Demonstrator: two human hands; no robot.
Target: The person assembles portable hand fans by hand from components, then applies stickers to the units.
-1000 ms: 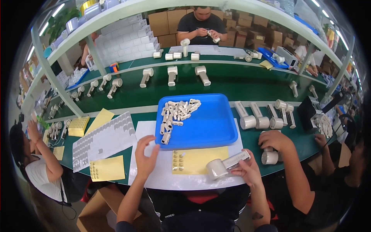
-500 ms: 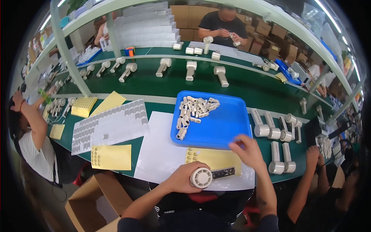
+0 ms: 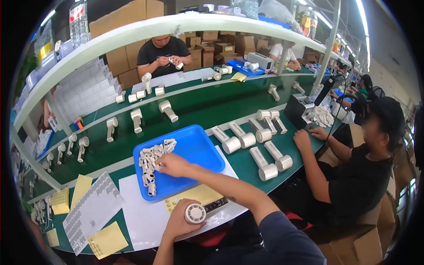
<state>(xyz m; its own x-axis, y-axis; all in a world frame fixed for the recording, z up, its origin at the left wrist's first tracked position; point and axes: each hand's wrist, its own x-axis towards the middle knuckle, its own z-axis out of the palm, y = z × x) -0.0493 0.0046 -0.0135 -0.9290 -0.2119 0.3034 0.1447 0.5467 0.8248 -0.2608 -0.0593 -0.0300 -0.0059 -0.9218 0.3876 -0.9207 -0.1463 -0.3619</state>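
Observation:
My left hand (image 3: 179,219) is closed around the round vented head of an off-white handheld fan (image 3: 195,213). The fan's handle points right, its side uncovered so that a dark circuit strip shows. My right hand (image 3: 174,165) reaches over the blue tray (image 3: 201,152), its bent fingertips in the heap of small off-white plastic parts (image 3: 149,158). Whether a part is caught between those fingertips is hidden. Under the fan lie a yellow sticker sheet (image 3: 194,194) and a white paper sheet (image 3: 141,221).
Several off-white fans (image 3: 265,165) lie right of the tray; others (image 3: 136,120) line the green bench (image 3: 221,97) beyond. A grey label sheet (image 3: 92,212) lies left. A co-worker (image 3: 362,163) sits close on the right, another (image 3: 163,55) across. A shelf beam (image 3: 185,24) spans overhead.
My right hand has moved left from beside the tray into the heap of parts. The view has turned right, bringing the co-worker there into full sight. My left hand still holds the fan.

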